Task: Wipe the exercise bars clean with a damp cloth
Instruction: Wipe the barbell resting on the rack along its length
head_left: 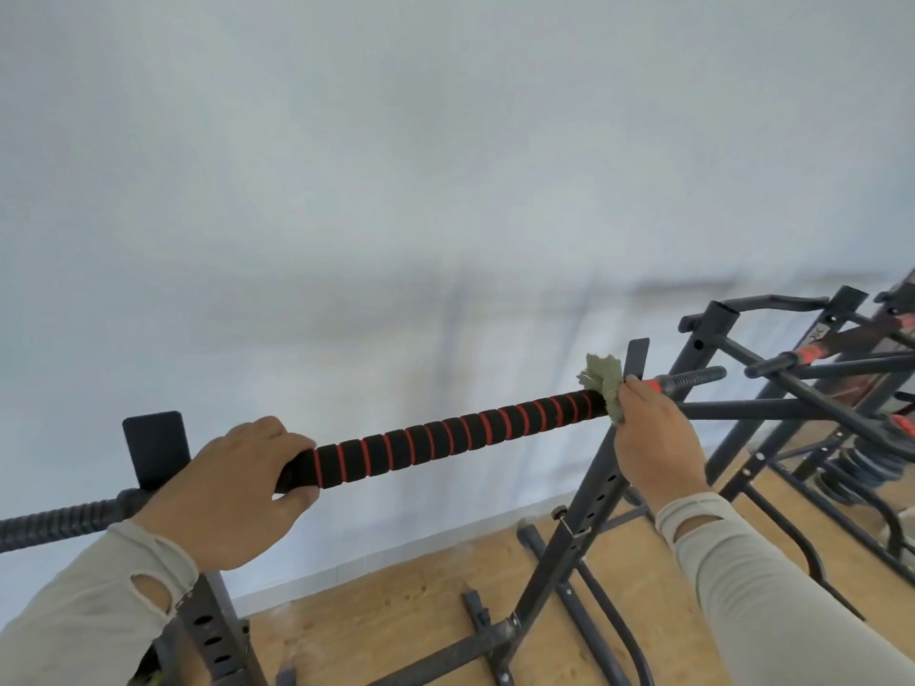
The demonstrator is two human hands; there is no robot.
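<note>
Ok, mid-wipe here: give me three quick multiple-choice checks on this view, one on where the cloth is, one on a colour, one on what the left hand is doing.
1. The cloth sits at:
A. the foam grip's right end
B. the floor
C. the left hand

2. The rings on the foam grip are:
A. blue
B. red
C. white

3. The left hand:
A. hangs free
B. lies flat on the wall
C. grips the bar

Key: 1 A, the right hand holds it there against the bar; 2 B, red bands cross black foam; 3 C, fingers curl round the grip's left end.
</note>
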